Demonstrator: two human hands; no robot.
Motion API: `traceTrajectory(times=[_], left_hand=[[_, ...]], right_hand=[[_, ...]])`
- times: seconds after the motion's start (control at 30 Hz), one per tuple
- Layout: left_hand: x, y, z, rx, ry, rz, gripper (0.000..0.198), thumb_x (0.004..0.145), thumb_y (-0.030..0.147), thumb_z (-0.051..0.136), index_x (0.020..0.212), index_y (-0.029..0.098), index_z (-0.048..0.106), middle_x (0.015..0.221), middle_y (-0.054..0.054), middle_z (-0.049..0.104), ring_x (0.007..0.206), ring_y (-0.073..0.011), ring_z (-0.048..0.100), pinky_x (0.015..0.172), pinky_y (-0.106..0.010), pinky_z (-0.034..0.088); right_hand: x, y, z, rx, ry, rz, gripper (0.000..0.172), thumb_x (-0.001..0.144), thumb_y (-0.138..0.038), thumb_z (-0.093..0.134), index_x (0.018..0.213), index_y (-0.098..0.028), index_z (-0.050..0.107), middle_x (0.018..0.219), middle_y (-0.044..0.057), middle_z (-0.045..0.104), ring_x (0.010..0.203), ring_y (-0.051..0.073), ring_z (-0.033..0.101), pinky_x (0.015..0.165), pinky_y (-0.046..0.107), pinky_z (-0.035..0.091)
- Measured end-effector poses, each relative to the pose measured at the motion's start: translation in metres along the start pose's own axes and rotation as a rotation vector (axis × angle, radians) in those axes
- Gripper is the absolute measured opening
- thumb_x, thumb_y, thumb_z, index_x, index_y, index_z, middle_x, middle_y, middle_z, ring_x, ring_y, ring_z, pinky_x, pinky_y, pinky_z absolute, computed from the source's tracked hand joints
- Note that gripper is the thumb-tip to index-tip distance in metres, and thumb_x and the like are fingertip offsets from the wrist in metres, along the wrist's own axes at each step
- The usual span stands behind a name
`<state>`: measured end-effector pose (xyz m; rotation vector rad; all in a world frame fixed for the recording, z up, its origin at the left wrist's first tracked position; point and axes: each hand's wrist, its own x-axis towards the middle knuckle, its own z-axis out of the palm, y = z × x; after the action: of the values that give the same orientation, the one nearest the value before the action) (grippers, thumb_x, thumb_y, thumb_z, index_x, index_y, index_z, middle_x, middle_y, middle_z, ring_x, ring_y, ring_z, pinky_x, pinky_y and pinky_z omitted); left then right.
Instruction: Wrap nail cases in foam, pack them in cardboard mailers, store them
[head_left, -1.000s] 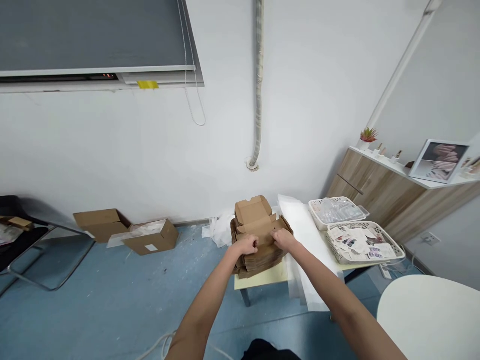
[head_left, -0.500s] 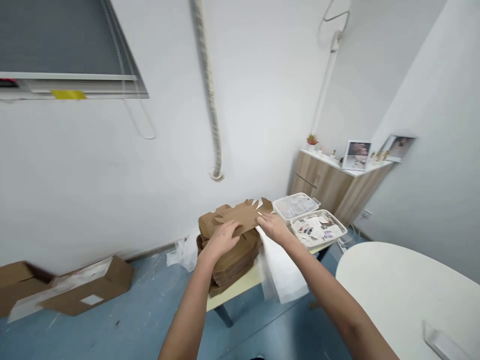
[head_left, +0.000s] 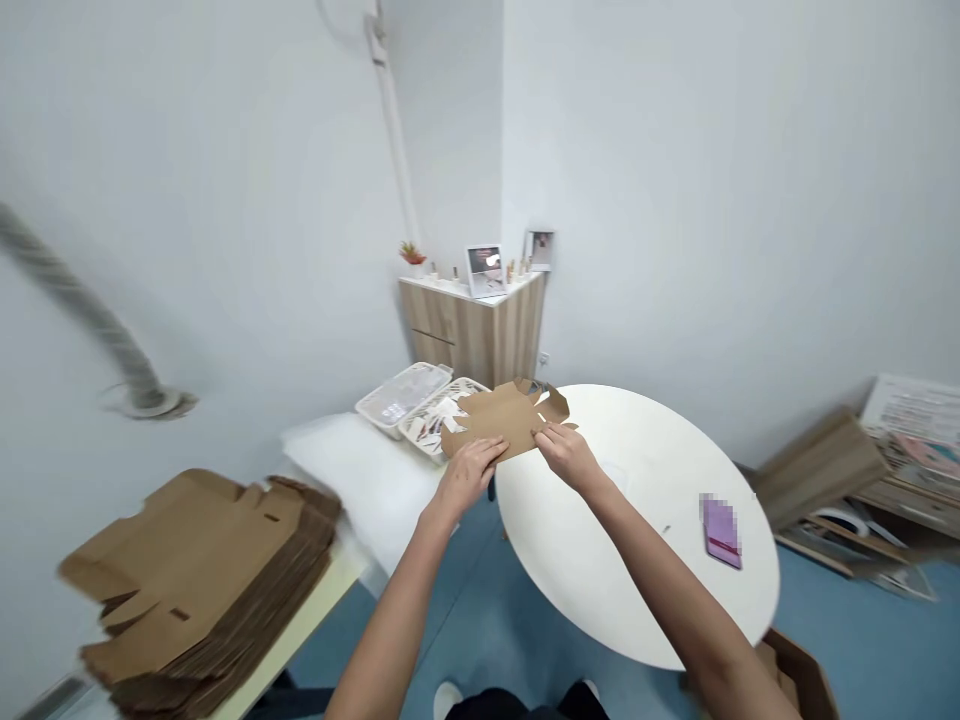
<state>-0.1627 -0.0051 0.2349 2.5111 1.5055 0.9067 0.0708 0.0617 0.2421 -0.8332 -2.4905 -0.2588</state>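
Observation:
Between my two hands is a flat, die-cut cardboard box blank with notched flaps, held up near the left edge of the round white table. My left hand grips its near edge on the left, fingers lying over the top. At the near right corner, my right hand pinches the same blank, close to a raised flap. To the lower left, a thick stack of similar cardboard blanks lies on a pale yellow table.
Two white baskets stand beyond the stack: one with clear packets, one with printed cards. White sheeting lies beside them. A purple phone-like item rests on the round table. Below its right edge sits an open carton. A wooden cabinet fills the corner.
The view has swung right, from the stack toward the round table. The box blank has come off the stack and moved right in both my hands.

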Motion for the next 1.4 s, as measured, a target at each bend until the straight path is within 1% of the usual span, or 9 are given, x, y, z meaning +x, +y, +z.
traceTrajectory(times=[0.13, 0.27, 0.37, 0.43, 0.6, 0.77, 0.93, 1.13, 1.4], left_hand=[[0.025, 0.036, 0.102, -0.058, -0.108, 0.116, 0.047, 0.091, 0.01, 0.041, 0.134, 0.024, 0.054, 0.137, -0.007, 0.058, 0.127, -0.0183, 0.053, 0.109, -0.043, 0.041], [0.017, 0.051, 0.191, -0.048, -0.22, 0.139, 0.046, 0.094, 0.011, 0.035, 0.134, 0.024, 0.053, 0.136, -0.007, 0.059, 0.127, -0.0189, 0.054, 0.106, -0.042, 0.045], [-0.004, 0.046, 0.238, -0.024, -0.303, 0.112, 0.049, 0.092, 0.007, 0.035, 0.133, 0.025, 0.055, 0.135, -0.005, 0.06, 0.126, -0.0183, 0.054, 0.105, -0.041, 0.046], [-0.021, 0.037, 0.257, 0.008, -0.365, 0.084, 0.05, 0.091, 0.006, 0.034, 0.132, 0.025, 0.056, 0.134, -0.004, 0.061, 0.125, -0.0183, 0.055, 0.105, -0.042, 0.046], [-0.054, 0.01, 0.271, 0.05, -0.479, 0.054, 0.051, 0.089, 0.004, 0.035, 0.129, 0.024, 0.058, 0.132, -0.006, 0.062, 0.124, -0.0188, 0.056, 0.107, -0.044, 0.043], [-0.061, -0.006, 0.272, 0.077, -0.571, 0.037, 0.054, 0.088, 0.004, 0.036, 0.133, 0.028, 0.054, 0.137, -0.006, 0.057, 0.131, -0.0199, 0.049, 0.112, -0.048, 0.035], [-0.06, -0.005, 0.284, 0.117, -0.603, 0.009, 0.057, 0.088, 0.002, 0.032, 0.138, 0.024, 0.049, 0.144, -0.009, 0.05, 0.137, -0.0246, 0.041, 0.114, -0.055, 0.028], [-0.071, 0.006, 0.298, 0.073, -0.527, -0.034, 0.053, 0.093, 0.012, 0.036, 0.145, 0.022, 0.038, 0.153, -0.011, 0.037, 0.143, -0.0274, 0.029, 0.115, -0.057, 0.025], [-0.04, 0.005, 0.294, -0.006, -0.549, -0.1, 0.03, 0.097, 0.021, 0.041, 0.119, 0.02, 0.06, 0.133, -0.011, 0.06, 0.127, -0.0243, 0.053, 0.111, -0.052, 0.034]], right_hand=[[-0.101, 0.049, 0.0, 0.019, -0.068, 0.168, 0.037, 0.096, -0.008, 0.028, 0.094, -0.019, 0.063, 0.095, 0.01, 0.066, 0.091, 0.021, 0.057, 0.081, 0.031, 0.041], [-0.178, 0.068, 0.028, 0.041, -0.199, 0.328, 0.035, 0.095, -0.01, 0.031, 0.086, -0.02, 0.063, 0.082, 0.009, 0.064, 0.081, 0.02, 0.058, 0.074, 0.03, 0.042], [-0.213, 0.063, 0.057, 0.06, -0.269, 0.407, 0.032, 0.094, -0.009, 0.034, 0.084, -0.021, 0.062, 0.08, 0.007, 0.064, 0.077, 0.019, 0.058, 0.069, 0.028, 0.042], [-0.226, 0.055, 0.076, 0.08, -0.318, 0.441, 0.031, 0.092, -0.008, 0.035, 0.084, -0.022, 0.062, 0.08, 0.006, 0.065, 0.076, 0.019, 0.059, 0.067, 0.028, 0.043], [-0.239, 0.03, 0.112, 0.173, -0.455, 0.478, 0.03, 0.09, -0.006, 0.038, 0.088, -0.023, 0.063, 0.088, 0.005, 0.068, 0.084, 0.02, 0.061, 0.072, 0.028, 0.046], [-0.24, 0.017, 0.13, 0.26, -0.493, 0.52, 0.03, 0.09, -0.006, 0.04, 0.092, -0.022, 0.065, 0.103, 0.006, 0.068, 0.095, 0.02, 0.06, 0.079, 0.029, 0.047], [-0.238, 0.014, 0.137, 0.222, -0.551, 0.607, 0.03, 0.09, -0.007, 0.042, 0.091, -0.021, 0.068, 0.1, 0.008, 0.065, 0.091, 0.02, 0.059, 0.074, 0.029, 0.047], [-0.236, 0.014, 0.137, 0.213, -0.627, 0.626, 0.028, 0.093, -0.009, 0.041, 0.095, -0.02, 0.067, 0.104, 0.009, 0.064, 0.098, 0.02, 0.058, 0.077, 0.028, 0.047], [-0.216, 0.041, 0.14, 0.363, -0.738, 0.784, 0.024, 0.092, -0.016, 0.045, 0.092, -0.02, 0.069, 0.099, 0.007, 0.069, 0.088, 0.018, 0.063, 0.074, 0.027, 0.046]])
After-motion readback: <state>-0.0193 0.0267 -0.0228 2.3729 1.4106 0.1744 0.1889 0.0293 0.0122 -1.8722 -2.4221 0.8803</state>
